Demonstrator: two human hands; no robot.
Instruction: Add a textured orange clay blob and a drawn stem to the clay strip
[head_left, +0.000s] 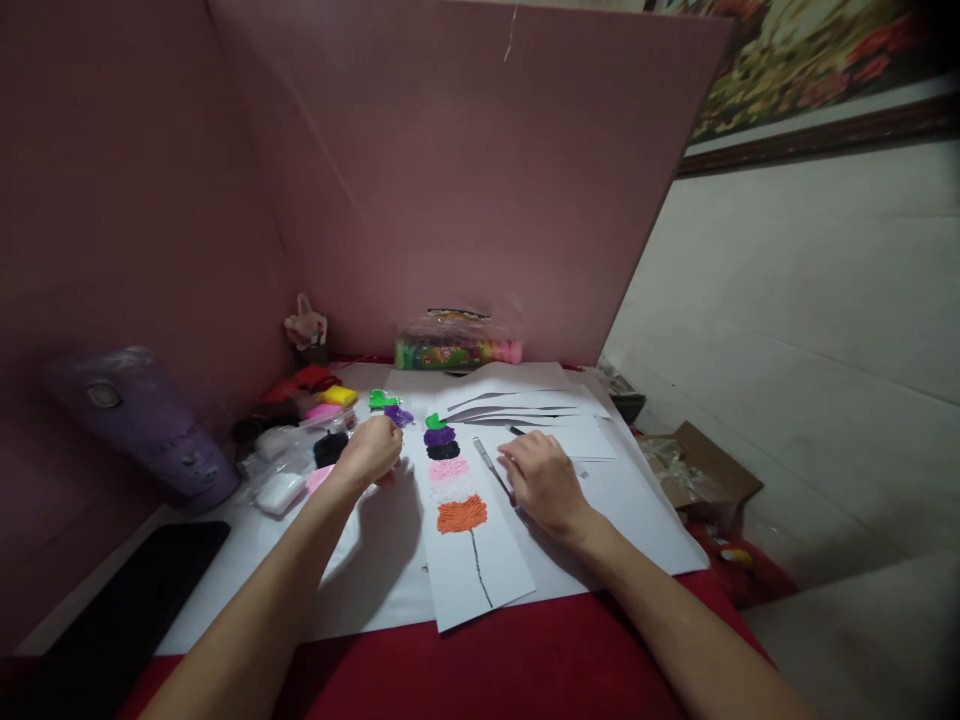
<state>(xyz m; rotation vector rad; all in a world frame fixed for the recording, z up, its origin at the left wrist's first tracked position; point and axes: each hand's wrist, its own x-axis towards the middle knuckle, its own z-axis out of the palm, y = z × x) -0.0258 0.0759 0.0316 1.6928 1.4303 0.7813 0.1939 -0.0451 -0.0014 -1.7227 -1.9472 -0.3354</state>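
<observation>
A white card [454,580] lies in the middle, bearing a column of coloured patches: green, purple, black, pink, white and a textured orange patch [461,514] above a thin dark line. My left hand [373,448] is held closed just left of the card, near the purple clay [399,414]; whatever its fingers hold is hidden. To the card's right, my right hand [541,478] has its fingers bent and apart, with nothing visible between them. A slim grey tool [491,465] lies beside its fingertips, and a dark pen-like item [516,431] is just behind.
Bagged clay pieces [279,492] lie at left, near a purple bottle [154,430] and a black phone-like slab [139,610]. Printed sheets [555,385] cover the back right. A wrapped green pack [450,352] stands behind them. An open cardboard box [709,470] is at right.
</observation>
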